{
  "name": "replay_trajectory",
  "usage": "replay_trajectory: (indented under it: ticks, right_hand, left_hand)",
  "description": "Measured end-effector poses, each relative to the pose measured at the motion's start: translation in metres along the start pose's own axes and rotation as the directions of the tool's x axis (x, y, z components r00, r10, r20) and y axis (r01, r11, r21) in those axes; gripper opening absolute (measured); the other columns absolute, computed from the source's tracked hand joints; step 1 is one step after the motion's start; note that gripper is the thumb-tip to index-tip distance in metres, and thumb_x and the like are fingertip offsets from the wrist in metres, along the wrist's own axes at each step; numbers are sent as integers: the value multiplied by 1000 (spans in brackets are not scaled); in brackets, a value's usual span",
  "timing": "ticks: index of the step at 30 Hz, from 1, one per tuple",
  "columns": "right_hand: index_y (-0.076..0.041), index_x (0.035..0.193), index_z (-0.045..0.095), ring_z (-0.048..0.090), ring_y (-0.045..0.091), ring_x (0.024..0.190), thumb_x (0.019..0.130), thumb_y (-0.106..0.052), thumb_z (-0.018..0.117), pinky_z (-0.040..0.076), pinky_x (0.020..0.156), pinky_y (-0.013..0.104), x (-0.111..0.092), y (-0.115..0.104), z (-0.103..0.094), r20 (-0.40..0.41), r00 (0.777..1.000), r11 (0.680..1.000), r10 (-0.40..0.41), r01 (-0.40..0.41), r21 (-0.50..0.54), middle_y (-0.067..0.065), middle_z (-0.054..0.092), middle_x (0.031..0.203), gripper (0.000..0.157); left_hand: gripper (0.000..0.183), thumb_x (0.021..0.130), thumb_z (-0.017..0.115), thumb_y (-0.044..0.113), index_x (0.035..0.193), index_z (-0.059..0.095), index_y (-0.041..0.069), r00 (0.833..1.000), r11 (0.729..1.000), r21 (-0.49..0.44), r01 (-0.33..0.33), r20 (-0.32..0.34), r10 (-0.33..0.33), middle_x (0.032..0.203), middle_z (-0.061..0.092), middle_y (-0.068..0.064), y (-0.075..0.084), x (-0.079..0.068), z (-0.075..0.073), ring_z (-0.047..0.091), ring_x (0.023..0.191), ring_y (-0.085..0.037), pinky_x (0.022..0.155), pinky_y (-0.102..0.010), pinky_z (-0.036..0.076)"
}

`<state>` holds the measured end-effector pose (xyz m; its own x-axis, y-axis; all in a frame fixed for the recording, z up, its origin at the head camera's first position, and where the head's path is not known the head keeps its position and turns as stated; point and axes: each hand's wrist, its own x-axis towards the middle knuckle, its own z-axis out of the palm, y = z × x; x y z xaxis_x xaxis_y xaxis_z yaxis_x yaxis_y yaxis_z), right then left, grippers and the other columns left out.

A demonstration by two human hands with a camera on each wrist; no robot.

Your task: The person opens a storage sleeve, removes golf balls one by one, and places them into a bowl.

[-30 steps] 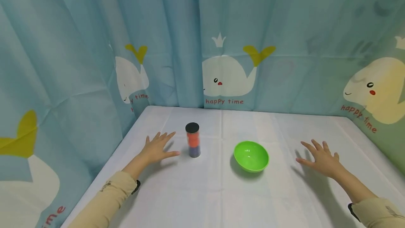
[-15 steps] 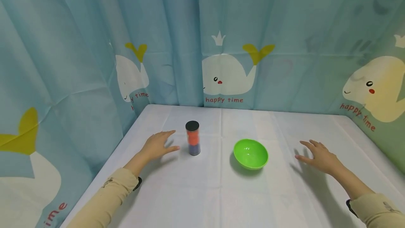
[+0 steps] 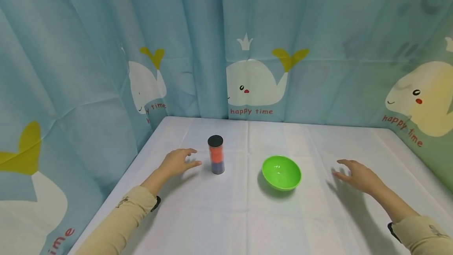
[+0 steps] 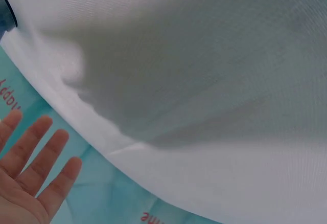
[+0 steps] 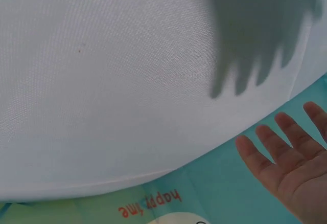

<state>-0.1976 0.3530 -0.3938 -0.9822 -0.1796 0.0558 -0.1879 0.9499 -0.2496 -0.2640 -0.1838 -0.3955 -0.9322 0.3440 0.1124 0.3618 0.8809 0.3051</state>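
We note a change in both hands: fingers fanned out a second ago now overlap in the head view, bending slightly, while the canister [image 3: 217,157] and green bowl [image 3: 281,173] have kept their places. In our judgement this is only a shift in posture; no handling has begun. Taking 12 o'clock as the far edge of the white table [image 3: 244,223], the canister stands upright, black lid [image 3: 215,141] on top, with the bowl at its 4 o'clock. The left hand [image 3: 175,163] hovers near the canister's 9 o'clock, not touching, thumb and fingers leaving a wide gap. The right hand [image 3: 361,177] is well apart from the bowl at its 3 o'clock, its grip likewise wide; both hold nothing. Hard to make out: the canister's markings are blurred. Both wrist views crop the hands and omit the thumbs; the left one catches a cut-off bluish object [image 4: 6,15] at 10 o'clock, probably the canister, though we cannot be sure.
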Motion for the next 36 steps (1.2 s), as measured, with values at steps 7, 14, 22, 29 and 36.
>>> replay_trajectory:
  ticks: [7, 14, 22, 29, 36]
  right_hand:
    - [15, 114, 55, 61, 48, 89, 88, -21, 65, 48, 74, 57, 5, -2, -3, 4, 1000, 1000, -8, 7, 22, 38, 59, 105, 46]
    - [15, 110, 56, 62, 43, 80, 88, -17, 65, 49, 69, 55, 7, -4, -4, -4, 1000, 999, 8, -8, 32, 36, 62, 97, 40]
    - [14, 108, 58, 63, 44, 81, 88, -15, 64, 49, 69, 54, 5, -6, 1, -9, 1000, 999, -10, 10, 44, 34, 63, 94, 36]
    - [14, 107, 59, 62, 46, 85, 89, -12, 63, 50, 70, 55, 5, -11, -2, -41, 999, 997, -13, 16, 69, 34, 64, 95, 33]
    - [13, 104, 60, 61, 47, 85, 90, -11, 60, 50, 68, 53, 6, -24, -8, -91, 995, 990, 43, -30, 140, 33, 64, 92, 28]
  left_hand:
    - [60, 83, 60, 59, 113, 66, 7, 999, 999, 2, -39, -4, 39, 99, 70, -15, -3, 2, 0, 65, 87, -31, 74, -44, 51]
    - [47, 83, 68, 43, 113, 66, 6, 999, 1000, 3, -9, 45, 8, 100, 70, -14, 4, 3, -8, 65, 92, -29, 80, -45, 51]
    - [47, 80, 73, 39, 114, 66, 6, 995, 1000, 0, -18, 93, 18, 104, 69, -15, 6, 2, -17, 64, 97, -30, 82, -45, 50]
    - [50, 80, 73, 37, 116, 65, 4, 995, 998, -60, -23, 98, 29, 108, 68, -18, 8, 2, -26, 64, 101, -33, 86, -47, 50]
    - [54, 79, 75, 35, 120, 62, 4, 996, 994, -109, -21, 87, 31, 113, 67, -20, 12, 5, -27, 62, 105, -36, 89, -47, 49]
